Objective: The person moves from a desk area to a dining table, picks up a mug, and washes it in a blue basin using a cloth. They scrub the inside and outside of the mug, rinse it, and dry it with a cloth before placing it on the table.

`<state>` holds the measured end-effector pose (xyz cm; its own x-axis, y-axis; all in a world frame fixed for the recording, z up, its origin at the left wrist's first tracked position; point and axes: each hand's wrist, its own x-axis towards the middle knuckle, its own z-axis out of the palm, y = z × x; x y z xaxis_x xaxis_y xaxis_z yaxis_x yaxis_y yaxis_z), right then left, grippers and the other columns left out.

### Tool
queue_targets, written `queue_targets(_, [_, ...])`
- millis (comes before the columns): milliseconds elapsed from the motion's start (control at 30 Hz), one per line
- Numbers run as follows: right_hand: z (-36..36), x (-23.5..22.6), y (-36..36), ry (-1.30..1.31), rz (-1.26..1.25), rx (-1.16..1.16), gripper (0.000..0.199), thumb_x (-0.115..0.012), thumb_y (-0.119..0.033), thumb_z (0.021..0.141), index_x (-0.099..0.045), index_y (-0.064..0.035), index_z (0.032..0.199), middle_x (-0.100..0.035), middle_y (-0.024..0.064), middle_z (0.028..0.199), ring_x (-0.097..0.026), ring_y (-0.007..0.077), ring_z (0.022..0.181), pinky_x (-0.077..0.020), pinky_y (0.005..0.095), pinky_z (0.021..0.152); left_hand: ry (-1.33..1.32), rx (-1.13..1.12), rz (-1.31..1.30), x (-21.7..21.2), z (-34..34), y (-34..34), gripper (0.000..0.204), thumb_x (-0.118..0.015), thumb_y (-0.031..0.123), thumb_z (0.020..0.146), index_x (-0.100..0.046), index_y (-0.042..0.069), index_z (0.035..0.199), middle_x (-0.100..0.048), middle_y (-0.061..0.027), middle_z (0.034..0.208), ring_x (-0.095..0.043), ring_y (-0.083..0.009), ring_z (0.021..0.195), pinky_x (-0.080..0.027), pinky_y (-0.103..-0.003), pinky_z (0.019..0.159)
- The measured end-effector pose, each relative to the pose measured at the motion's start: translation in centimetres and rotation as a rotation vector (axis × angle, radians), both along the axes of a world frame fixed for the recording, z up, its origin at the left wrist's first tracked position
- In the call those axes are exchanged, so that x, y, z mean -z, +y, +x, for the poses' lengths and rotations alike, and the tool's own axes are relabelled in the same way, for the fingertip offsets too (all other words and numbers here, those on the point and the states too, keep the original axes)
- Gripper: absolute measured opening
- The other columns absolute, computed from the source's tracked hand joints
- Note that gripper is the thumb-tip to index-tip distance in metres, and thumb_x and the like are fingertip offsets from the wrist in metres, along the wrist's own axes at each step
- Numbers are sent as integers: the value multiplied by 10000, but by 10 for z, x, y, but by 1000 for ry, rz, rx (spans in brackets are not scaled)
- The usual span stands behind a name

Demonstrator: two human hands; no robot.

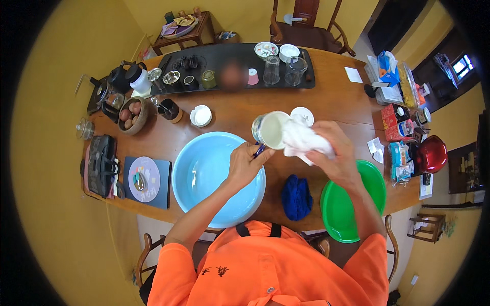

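Note:
My left hand [244, 164] is closed around the dark blue handle of a mug [274, 129], tilted so its pale mouth shows. In my right hand [337, 153] is a bunched white cloth [302, 138], pressed to the mug's right rim. Both hands are above the table, between a light blue basin [196, 168] on the left and a green basin [339, 209] on the right. A crumpled dark blue cloth [296, 198] lies between the basins. Just beyond the white cloth is a round white lid or dish [303, 116].
A black tray [204, 51] with glasses, bowls and small cups spans the far side. At left stand kettles [118, 79], a bowl of round brown objects [133, 116], a black bag [100, 166] and a pale round plate [144, 178]. Packages and a red bowl-shaped object [433, 154] crowd the right.

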<state>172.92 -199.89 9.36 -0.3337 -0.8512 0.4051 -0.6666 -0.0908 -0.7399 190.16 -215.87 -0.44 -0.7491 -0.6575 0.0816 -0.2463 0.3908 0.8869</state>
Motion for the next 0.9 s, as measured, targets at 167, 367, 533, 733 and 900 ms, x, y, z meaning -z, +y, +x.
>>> queue_targets(167, [32, -2, -28, 942, 128, -165, 288, -687, -149, 647, -637, -42, 910, -584, 99, 956, -575, 300, 823, -479, 377, 690, -54, 22, -368, -29, 21, 21, 328, -710, 356, 776, -649, 42, 703, -532, -151, 641, -533, -317, 575, -411, -413, 515])
queue_targets(367, [47, 60, -27, 707, 229, -142, 88, -645, -110, 636, -625, -31, 671, -613, 147, 753, -598, 290, 706, -485, 390, 583, -54, 75, -441, -18, 36, 34, 317, -726, 337, 753, -620, 42, 705, -504, -184, 667, -543, -345, 592, -421, -422, 481])
queue_targets(533, [57, 95, -37, -935, 218, 148, 305, -605, -68, 676, -588, 39, 961, -612, 191, 824, -626, 240, 713, -497, 339, 620, -1, 67, -491, -23, 38, 36, 260, -746, 251, 739, -606, 34, 709, -482, -208, 727, -542, -355, 596, -435, -414, 479])
queue_targets(733, [64, 74, -27, 54, 105, -45, 479, -642, -176, 698, -494, 47, 1095, -492, 261, 1100, -541, 405, 953, -487, 460, 716, 20, 112, -488, -37, 42, 16, 249, -751, 223, 730, -623, 11, 703, -488, -199, 751, -536, -348, 609, -437, -416, 502])
queue_targets(900, [64, 83, -21, 454, 183, -63, 514, -699, -165, 650, -478, 99, 1032, -479, 261, 984, -530, 446, 864, -487, 467, 697, -96, 149, -386, -35, 40, 19, 280, -742, 260, 743, -632, 9, 685, -495, -196, 731, -541, -346, 605, -434, -418, 517])
